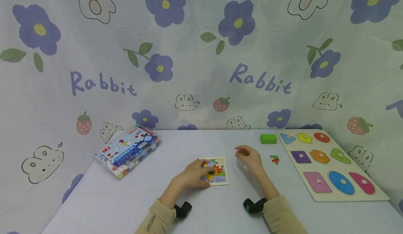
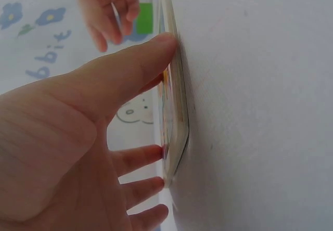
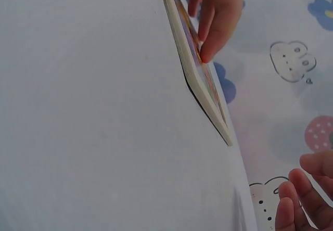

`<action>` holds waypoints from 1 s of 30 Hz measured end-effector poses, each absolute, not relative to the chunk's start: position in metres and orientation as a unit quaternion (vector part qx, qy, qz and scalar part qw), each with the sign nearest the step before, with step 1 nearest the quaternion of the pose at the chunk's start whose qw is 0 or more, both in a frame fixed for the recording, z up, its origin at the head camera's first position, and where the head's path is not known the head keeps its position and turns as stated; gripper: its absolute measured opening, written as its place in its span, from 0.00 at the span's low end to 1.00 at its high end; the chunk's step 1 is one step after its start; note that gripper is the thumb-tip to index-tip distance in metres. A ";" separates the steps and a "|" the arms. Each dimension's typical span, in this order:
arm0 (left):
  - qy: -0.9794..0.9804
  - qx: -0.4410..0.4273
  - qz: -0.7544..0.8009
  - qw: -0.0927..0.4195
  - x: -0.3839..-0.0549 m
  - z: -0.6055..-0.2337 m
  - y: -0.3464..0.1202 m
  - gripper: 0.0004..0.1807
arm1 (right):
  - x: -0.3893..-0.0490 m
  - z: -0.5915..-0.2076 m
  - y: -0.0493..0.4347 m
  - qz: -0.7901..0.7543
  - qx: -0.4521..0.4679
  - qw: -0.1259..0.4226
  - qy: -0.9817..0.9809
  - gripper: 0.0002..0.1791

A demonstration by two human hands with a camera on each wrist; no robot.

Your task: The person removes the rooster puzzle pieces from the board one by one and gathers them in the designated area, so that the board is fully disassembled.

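A small jigsaw puzzle (image 1: 220,178) in a pale wooden frame lies on the table before me, with a colourful cartoon picture. My left hand (image 1: 192,174) rests over its left side. The thumb (image 2: 140,56) touches the near edge, one finger reaches over the picture, and the other fingers spread along the frame (image 2: 179,122). To the right of the puzzle, my right hand (image 1: 250,158) is above the table, its fingers (image 3: 307,194) loosely bent with nothing between them. A loose puzzle piece (image 1: 275,160), green and orange-red, lies to the right of that hand.
At the right lies a wooden shape board (image 1: 338,171) with several knobbed coloured shapes. A green block (image 1: 268,139) stands by its far left corner. A clear case (image 1: 129,150) of coloured items lies at the left. A printed cloth (image 1: 201,59) hangs behind the table.
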State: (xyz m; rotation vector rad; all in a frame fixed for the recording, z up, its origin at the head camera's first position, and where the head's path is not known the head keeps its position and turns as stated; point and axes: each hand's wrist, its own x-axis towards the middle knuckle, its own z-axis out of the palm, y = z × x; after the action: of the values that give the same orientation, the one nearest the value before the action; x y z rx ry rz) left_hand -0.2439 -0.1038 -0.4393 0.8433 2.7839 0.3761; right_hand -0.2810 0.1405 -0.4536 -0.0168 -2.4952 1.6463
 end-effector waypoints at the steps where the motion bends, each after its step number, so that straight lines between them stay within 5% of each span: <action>1: 0.944 0.286 0.127 0.104 -0.244 -0.439 -0.104 0.28 | -0.281 -0.454 0.138 0.549 -0.003 0.075 -0.832 0.13; 30: 0.953 0.246 0.138 0.114 -0.243 -0.429 -0.109 0.40 | -0.273 -0.455 0.085 0.474 0.103 -0.004 -0.875 0.08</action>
State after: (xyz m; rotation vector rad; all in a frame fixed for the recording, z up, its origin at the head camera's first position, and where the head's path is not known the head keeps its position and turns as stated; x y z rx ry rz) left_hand -0.2426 -0.1086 -0.4286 0.7219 2.7935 0.4034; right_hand -0.2732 0.0847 -0.4548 0.3247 -2.7545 1.4923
